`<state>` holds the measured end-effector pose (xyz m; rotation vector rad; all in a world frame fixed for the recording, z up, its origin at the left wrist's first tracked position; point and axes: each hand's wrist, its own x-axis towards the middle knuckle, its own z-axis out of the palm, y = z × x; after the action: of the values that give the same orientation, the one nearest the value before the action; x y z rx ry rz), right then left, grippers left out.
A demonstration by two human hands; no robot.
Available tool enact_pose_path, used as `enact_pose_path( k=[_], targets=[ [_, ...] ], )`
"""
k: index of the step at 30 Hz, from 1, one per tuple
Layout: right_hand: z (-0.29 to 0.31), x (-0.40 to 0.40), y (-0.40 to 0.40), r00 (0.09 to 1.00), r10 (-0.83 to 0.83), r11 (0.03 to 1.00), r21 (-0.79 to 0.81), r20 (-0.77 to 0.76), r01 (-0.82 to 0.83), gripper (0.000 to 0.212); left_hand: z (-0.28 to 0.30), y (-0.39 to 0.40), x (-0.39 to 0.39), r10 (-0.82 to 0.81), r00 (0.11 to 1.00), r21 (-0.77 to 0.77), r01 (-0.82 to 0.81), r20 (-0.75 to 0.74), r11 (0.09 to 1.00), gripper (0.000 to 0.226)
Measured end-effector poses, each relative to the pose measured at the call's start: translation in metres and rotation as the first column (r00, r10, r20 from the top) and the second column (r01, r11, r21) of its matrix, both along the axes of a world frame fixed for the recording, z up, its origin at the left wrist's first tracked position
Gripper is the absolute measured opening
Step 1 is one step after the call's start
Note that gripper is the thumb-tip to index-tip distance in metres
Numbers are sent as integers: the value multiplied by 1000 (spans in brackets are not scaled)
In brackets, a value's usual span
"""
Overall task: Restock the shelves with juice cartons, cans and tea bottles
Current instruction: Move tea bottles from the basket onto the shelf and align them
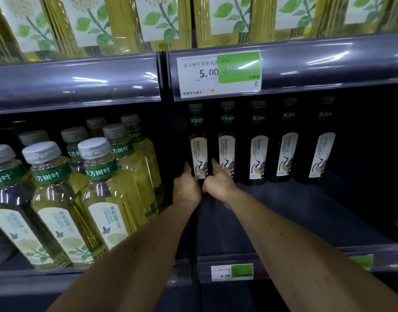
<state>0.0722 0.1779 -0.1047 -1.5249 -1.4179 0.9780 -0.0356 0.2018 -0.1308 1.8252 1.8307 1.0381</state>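
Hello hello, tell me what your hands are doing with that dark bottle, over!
Left hand and right hand both hold the leftmost dark tea bottle. Bottle upright at the shelf's back row. Nothing in the way.

Shelf floor [306, 212] free in front of dark bottles [258, 143]; pale bottles [98, 190] crowd left.

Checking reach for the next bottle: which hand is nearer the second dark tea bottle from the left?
Right. The right hand lies against the second dark bottle; the left hand is beyond the first dark bottle, at its left side.
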Motion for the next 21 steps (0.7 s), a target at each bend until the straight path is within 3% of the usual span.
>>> enact_pose_path(
  k=[6,11,14,18,21],
  targets=[
    [10,3,-13,999,-49,998,23,-24,50,63,4,-17,-5,-75,997,-74,77,31,994,54],
    [29,25,-43,997,-39,999,39,69,37,69,20,-45,2,-94,986,4,94,137,996,54],
    [39,51,-78,999,-38,998,44,-5,39,64,34,-80,5,-125,980,68,116,157,991,50],
    [44,98,-143,996,22,999,43,-84,-18,30,49,-142,9,-279,945,111,263,168,958,36],
    [44,135,-202,997,22,998,52,-76,-18,23,58,-195,16,-380,912,113,366,157,924,30]
  ],
)
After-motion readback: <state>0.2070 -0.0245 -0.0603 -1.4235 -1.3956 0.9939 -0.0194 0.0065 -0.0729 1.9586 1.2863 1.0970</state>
